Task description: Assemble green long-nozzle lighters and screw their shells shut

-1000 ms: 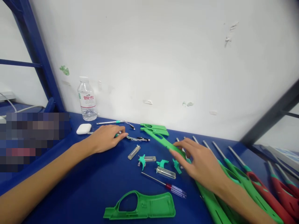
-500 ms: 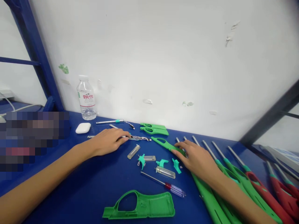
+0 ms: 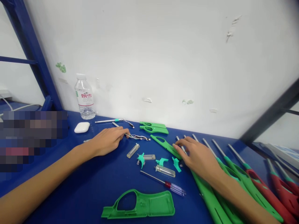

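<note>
My left hand (image 3: 108,141) rests at the back left, fingers closed over a thin metal lighter tube. The tube's end shows left of the wrist, and white and dark wires (image 3: 140,137) trail from the fingertips. My right hand (image 3: 195,155) has bent fingers at the wide end of a green lighter half shell (image 3: 164,145); thumb and index finger lie on its edge, and the palm hides part of the assembled green lighters (image 3: 207,197). Between the hands lie clear fuel tanks (image 3: 164,170), teal triggers (image 3: 162,161) and a screwdriver (image 3: 173,187).
Another green half shell (image 3: 161,203) lies hollow side up at the front. Two green shells (image 3: 154,128) and a metal tube (image 3: 107,121) sit near the wall. A water bottle (image 3: 84,98) and white case (image 3: 82,127) stand left. Red lighters (image 3: 263,188) lie right.
My left hand has shifted slightly left, and the tube's end beside it sits lower. My right thumb has slid back along the green half shell, uncovering more of it.
</note>
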`<state>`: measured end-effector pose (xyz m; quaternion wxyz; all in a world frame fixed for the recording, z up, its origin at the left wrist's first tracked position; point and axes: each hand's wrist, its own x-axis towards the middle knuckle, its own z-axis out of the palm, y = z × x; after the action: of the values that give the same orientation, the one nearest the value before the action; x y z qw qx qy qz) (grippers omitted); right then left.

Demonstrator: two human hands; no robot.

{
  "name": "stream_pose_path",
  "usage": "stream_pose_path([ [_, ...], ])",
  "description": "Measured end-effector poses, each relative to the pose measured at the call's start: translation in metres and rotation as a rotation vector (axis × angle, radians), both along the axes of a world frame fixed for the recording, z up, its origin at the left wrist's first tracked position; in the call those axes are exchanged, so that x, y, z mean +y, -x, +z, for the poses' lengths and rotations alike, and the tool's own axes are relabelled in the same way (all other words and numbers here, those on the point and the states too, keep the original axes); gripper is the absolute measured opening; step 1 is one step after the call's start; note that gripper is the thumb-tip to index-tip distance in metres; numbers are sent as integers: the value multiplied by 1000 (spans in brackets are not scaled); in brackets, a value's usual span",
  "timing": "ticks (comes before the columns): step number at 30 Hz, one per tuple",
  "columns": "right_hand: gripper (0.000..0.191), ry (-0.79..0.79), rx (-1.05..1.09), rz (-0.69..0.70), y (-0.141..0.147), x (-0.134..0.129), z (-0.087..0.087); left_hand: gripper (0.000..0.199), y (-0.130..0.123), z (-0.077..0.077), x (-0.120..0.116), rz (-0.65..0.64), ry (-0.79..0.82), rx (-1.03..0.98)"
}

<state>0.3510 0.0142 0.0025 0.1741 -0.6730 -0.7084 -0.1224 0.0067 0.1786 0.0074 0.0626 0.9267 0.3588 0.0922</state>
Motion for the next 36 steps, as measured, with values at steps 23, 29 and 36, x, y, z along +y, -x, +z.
stream_pose_path([
  [23,43,-18,31,27,4,-2,-1,31,-10,-4,-4,89,-68,-98],
  [29,43,-17,36,25,5,-3,0,32,-9,-6,-3,90,-50,-84],
  [36,39,-28,38,61,8,-3,2,35,-8,-14,1,21,-38,-90],
])
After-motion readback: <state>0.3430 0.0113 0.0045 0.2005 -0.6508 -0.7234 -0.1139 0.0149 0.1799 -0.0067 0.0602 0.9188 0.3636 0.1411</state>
